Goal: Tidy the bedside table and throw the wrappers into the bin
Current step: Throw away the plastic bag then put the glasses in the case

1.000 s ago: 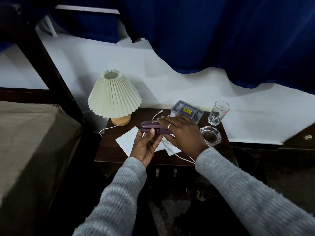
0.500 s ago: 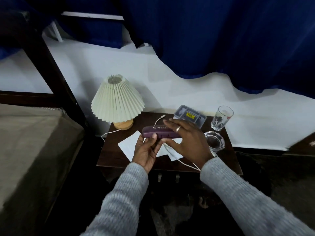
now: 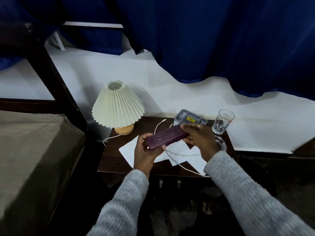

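Note:
A long purple case (image 3: 166, 137) hangs tilted above the dark wooden bedside table (image 3: 113, 159). My left hand (image 3: 147, 154) grips its near left end and my right hand (image 3: 200, 139) grips its far right end. Under the hands lie white paper sheets (image 3: 129, 150) and a white cable (image 3: 177, 156). Behind the case, at the back of the table, sits a clear plastic box with a yellow label (image 3: 190, 117). No bin is in view.
A pleated cream lamp (image 3: 117, 108) stands at the table's back left. A drinking glass (image 3: 222, 121) stands at the back right, with a glass ashtray (image 3: 221, 143) in front of it. A bed (image 3: 34, 150) lies to the left. Blue curtains (image 3: 204, 40) hang behind.
The purple case has risen off the table and tilted, its right end farther away. Both hands moved up with it, and my right hand shifted from on top to its right end.

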